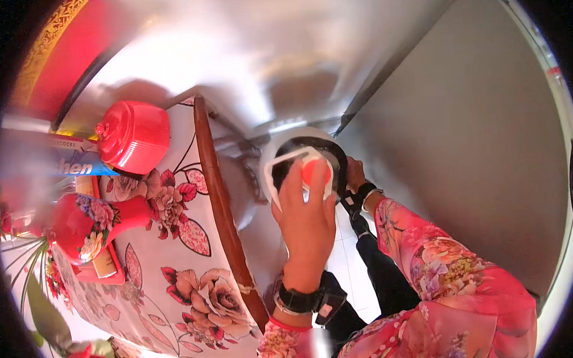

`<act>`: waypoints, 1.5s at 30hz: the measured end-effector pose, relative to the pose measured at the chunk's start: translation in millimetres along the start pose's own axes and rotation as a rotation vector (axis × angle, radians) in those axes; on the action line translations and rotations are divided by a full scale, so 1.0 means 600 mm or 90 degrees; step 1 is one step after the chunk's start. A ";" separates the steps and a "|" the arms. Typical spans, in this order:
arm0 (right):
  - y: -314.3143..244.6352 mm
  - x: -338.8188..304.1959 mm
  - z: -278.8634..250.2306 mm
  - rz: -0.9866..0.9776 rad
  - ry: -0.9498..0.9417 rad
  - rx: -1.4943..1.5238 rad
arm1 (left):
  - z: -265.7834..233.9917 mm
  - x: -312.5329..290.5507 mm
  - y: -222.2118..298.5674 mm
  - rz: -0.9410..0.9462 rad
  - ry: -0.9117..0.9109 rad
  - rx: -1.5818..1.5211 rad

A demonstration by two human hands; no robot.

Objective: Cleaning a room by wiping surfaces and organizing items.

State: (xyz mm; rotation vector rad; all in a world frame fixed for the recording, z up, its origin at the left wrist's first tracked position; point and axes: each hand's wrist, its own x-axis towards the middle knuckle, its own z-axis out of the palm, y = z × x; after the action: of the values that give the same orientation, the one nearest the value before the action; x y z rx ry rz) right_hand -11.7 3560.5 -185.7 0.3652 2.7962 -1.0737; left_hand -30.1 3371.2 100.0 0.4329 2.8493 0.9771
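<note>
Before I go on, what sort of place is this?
Probably a room in a home: a flowered tablecloth covers the table, with a shiny red vase and a red lidded jar on it. Which room, I can't tell.

L grip (307,219) palm-down, fingers (291,185) ext. & apart; R grip (355,175) part. hidden, R arm (438,265) bent.
</note>
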 end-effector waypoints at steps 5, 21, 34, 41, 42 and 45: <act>0.034 0.136 -0.026 -0.183 -0.138 -0.107 | 0.014 0.008 0.000 -0.011 0.017 -0.062; -0.207 0.351 -0.002 -0.320 -0.732 0.022 | 0.028 0.001 -0.020 -0.037 0.040 -0.038; -0.033 0.261 -0.007 -0.403 -0.283 0.025 | 0.028 0.008 -0.030 0.012 0.050 -0.026; 0.073 0.083 0.017 -0.105 0.016 -0.015 | 0.034 0.008 -0.022 0.007 0.055 -0.039; 0.037 0.045 0.012 -0.100 0.013 -0.007 | 0.031 0.001 -0.030 0.004 0.062 -0.017; -0.035 -0.055 -0.017 0.084 -0.113 -0.081 | 0.025 0.002 -0.020 0.012 0.063 -0.016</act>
State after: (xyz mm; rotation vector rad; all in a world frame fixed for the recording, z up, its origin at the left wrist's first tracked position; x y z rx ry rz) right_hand 14.4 3546.3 -158.0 0.4123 2.6259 -0.8508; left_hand -31.6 3371.3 81.0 0.4221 2.9218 1.0664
